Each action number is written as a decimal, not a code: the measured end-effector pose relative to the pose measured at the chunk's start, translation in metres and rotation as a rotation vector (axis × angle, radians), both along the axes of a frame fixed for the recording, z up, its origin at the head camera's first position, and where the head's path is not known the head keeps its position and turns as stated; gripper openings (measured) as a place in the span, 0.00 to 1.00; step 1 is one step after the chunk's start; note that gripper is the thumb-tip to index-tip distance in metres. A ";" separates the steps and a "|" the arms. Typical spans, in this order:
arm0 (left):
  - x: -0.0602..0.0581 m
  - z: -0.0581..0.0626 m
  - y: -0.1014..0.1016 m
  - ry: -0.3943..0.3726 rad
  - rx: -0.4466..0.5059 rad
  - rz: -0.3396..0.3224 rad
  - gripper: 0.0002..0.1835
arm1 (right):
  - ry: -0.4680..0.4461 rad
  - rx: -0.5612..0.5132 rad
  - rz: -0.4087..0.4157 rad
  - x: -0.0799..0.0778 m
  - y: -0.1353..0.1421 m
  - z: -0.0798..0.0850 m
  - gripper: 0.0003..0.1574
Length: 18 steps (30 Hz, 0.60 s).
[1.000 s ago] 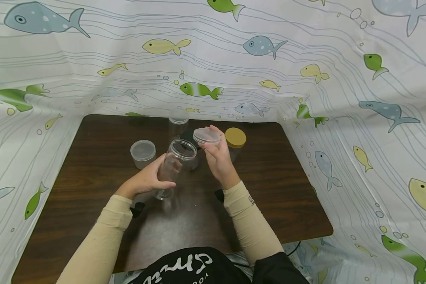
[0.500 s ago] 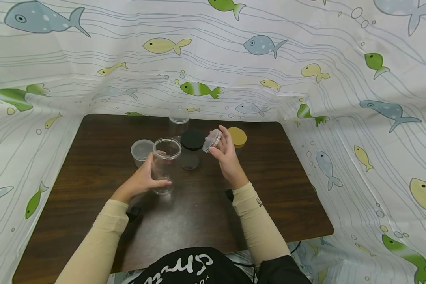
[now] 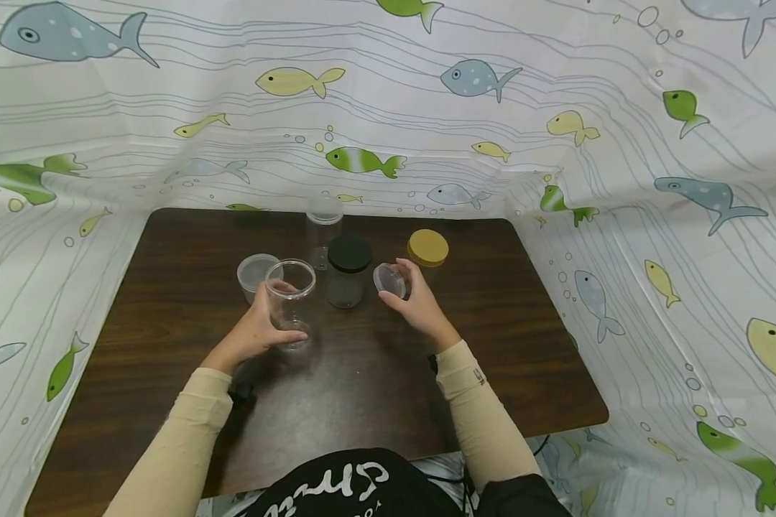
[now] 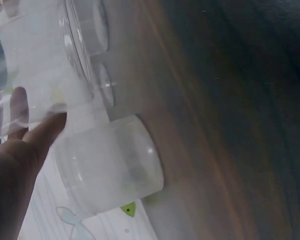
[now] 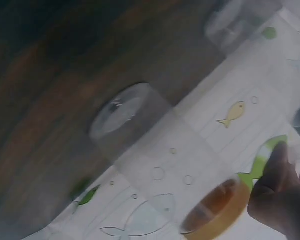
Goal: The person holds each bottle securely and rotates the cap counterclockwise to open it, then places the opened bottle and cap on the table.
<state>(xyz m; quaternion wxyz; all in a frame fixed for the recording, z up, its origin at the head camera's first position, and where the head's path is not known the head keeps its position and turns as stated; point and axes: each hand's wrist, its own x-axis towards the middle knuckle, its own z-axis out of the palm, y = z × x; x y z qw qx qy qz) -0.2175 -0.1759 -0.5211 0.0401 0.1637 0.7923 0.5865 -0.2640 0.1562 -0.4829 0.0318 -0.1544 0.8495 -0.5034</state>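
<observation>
My left hand grips a clear, lidless plastic jar around its side; the jar stands upright at or just over the table. In the left wrist view, its rim lies past my left fingers. Apart from the jar, my right hand holds a clear round lid by its edge, tilted on its side. Close behind that hand stands a jar with a yellow lid. The right wrist view shows this jar's clear body beside my right fingers.
Behind the held jar are a short jar with a translucent lid, a tall jar with a translucent lid and a jar with a black lid. They share a brown wooden table backed by a fish-print curtain.
The lid has come away from above the jar's mouth, moving right and tipping onto its side. My left hand has brought the jar leftward and more upright.
</observation>
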 end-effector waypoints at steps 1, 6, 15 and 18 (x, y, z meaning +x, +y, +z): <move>0.000 -0.001 0.000 0.001 -0.004 0.008 0.53 | -0.003 0.038 0.001 0.000 0.002 -0.003 0.49; 0.000 -0.008 -0.001 0.006 -0.013 0.056 0.54 | -0.039 0.228 0.005 -0.002 0.011 -0.019 0.50; -0.003 -0.020 -0.001 0.016 0.011 0.077 0.52 | -0.095 0.479 -0.028 -0.005 0.025 -0.041 0.52; -0.003 -0.022 -0.001 0.015 0.014 0.076 0.52 | -0.099 0.567 -0.056 -0.005 0.028 -0.046 0.53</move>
